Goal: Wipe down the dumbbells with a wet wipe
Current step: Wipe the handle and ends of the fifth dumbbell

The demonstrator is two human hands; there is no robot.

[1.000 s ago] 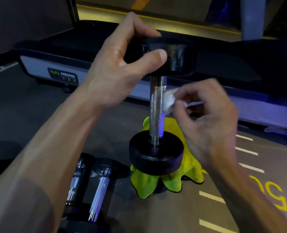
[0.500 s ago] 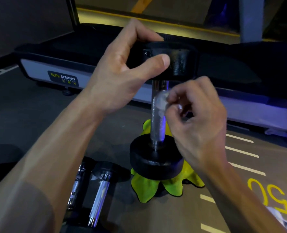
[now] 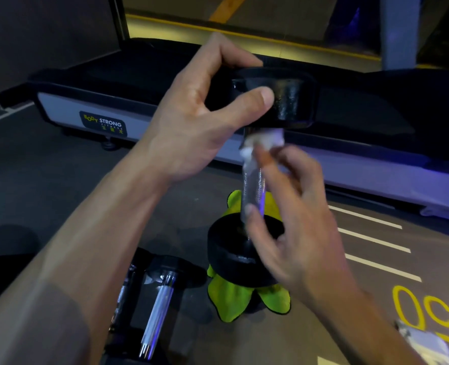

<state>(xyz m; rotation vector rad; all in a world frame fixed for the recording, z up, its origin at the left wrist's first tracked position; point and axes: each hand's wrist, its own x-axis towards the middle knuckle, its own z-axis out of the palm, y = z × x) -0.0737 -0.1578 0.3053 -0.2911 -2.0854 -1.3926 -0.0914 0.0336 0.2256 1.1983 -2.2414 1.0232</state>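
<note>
A black dumbbell (image 3: 234,248) stands upright on a yellow-green cloth (image 3: 231,299) on the floor. My left hand (image 3: 191,122) grips its upper black head (image 3: 292,101) from the left. My right hand (image 3: 292,222), blurred by motion, sits by the knurled metal handle (image 3: 255,191). A white wet wipe (image 3: 260,146) is bunched at the top of the handle, just under the upper head, pressed by my right fingertips. Two more dumbbells (image 3: 155,312) lie on the floor at the lower left.
A low black treadmill deck (image 3: 107,101) with a "Body Strong" label runs across behind the dumbbell. White floor stripes and a yellow "50" (image 3: 426,317) mark the floor at right. A pale crumpled object (image 3: 426,343) lies at the lower right.
My right hand carried the wipe up the handle from its middle to just under the upper head, and its fingers spread. My left hand kept its grip on the upper head.
</note>
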